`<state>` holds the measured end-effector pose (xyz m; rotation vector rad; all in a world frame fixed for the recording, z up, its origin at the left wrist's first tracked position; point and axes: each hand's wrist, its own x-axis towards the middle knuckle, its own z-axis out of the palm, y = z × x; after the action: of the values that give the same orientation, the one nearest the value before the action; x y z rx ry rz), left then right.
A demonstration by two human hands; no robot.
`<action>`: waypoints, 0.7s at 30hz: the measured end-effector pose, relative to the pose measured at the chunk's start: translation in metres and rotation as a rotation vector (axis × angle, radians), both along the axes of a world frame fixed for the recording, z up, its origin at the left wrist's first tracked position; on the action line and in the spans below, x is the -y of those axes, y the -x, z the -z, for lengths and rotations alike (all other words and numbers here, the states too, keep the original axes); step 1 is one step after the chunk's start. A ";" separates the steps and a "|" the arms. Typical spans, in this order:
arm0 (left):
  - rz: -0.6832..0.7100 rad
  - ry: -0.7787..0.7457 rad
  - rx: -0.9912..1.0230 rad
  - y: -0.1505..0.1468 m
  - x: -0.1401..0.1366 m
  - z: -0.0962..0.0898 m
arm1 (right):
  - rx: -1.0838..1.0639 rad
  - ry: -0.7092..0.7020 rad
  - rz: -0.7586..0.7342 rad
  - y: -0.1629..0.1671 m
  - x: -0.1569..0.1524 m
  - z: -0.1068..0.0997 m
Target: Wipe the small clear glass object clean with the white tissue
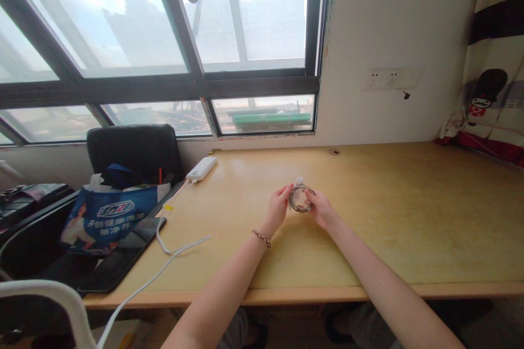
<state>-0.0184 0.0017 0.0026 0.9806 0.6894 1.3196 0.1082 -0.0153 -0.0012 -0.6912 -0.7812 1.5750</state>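
Note:
A small ring-shaped coil of thin cord [302, 210], dark with pale glints, is held up over the middle of the table. A whitish piece [299, 180] sticks up from its top edge. On the coil's left side, the fingers of my left hand [279, 204] pinch it. My right hand [322, 210] grips the opposite side, with the thumb reaching across the ring's opening. The coil's exact kind is too small to make out.
The yellow wooden table [409, 218] has a white power bank [201, 169] at its back left. A white cable [179, 251] trails from it over the left edge. A black chair [135, 147] with a blue bag [112, 218] stands left, beside a black glossy panel [126, 256].

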 end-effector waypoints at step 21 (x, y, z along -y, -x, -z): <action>-0.035 -0.503 -0.500 -0.007 0.007 0.010 | -0.374 0.236 0.285 -0.023 -0.020 0.005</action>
<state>-0.0118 -0.0055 -0.0079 1.7497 0.7616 1.3155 0.1308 0.0042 -0.0062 -0.6192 -0.2115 1.4846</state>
